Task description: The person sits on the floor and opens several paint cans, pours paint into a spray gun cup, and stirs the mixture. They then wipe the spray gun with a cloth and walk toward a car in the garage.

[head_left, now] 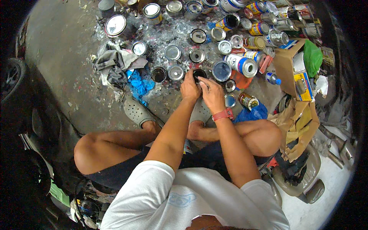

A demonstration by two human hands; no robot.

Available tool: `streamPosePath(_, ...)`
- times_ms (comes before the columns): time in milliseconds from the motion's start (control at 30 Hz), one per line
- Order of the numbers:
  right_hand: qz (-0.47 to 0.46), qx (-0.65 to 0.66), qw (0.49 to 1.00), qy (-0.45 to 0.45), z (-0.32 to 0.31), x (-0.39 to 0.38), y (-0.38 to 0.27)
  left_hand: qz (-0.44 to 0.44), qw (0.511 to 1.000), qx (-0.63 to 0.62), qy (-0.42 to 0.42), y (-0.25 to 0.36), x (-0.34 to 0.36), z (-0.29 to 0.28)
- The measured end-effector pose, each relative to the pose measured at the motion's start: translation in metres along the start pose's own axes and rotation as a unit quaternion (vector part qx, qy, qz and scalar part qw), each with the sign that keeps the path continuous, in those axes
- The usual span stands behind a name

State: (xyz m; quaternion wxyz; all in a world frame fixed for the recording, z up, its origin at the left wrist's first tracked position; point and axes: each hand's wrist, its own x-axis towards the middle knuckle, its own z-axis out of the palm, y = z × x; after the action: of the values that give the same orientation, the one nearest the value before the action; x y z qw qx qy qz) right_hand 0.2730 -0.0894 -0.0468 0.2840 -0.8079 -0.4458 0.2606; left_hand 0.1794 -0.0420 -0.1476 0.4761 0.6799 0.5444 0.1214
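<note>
A small open can (199, 73) with dark contents stands on the floor in front of me. My left hand (190, 88) curves round its left side, fingers pressed against the wall. From the right, my right hand (212, 93) reaches to its near rim with thumb and fingertips close together; whatever they may pinch is hidden. Just left of the can sits a round tin (176, 73) with a silvery lid, and beyond it an open can (158, 74) of dark liquid. A larger tin (222, 71) with a dark blue-grey top stands to the right.
Many paint cans (258, 28) crowd the far right. Grey rags (115, 63) and a blue cloth or plastic (140, 82) lie at left. A small bottle with a blue cap (273, 78) lies near a cardboard box (283, 69). My clogs (137, 111) are close to the cans.
</note>
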Motion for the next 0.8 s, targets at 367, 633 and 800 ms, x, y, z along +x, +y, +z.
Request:
streamPosePath(367,0.101,-0.029,0.994,0.023,0.003,0.006,0.013,0.038,0.985,-0.109,0.131,0.041,-0.016,-0.094)
streamPosePath(633,0.202,-0.035,0.978,0.045,0.011,0.004,0.005,0.159,0.925,-0.110,0.328,0.118,0.256,-0.273)
streamPosePath(800,0.150,0.052,0.987,0.026,0.013,0.009,-0.018,0.012,0.966,0.222,0.134,0.101,0.394,-0.312)
